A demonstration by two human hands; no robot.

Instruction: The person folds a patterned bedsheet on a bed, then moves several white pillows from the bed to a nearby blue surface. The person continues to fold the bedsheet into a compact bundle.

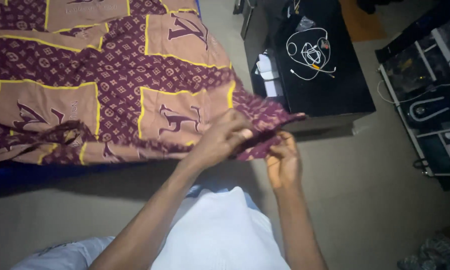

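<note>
Maroon-and-tan patterned bedsheet with yellow borders (115, 75) pinched at its corner by left hand (220, 140) and right hand (283, 160), black glossy side table (335, 90) close beside, tangled white cables (311, 52) on top.

Bed (15, 175) beneath a maroon-and-tan patterned bedsheet (120, 75); sheet corner pinched at the fingertips (245, 134), overhanging grey floor (375, 200).

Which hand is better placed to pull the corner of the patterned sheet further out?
The right hand: it grips the sheet at its outermost corner tip, beside the black cabinet. The left hand pinches farther in.
</note>
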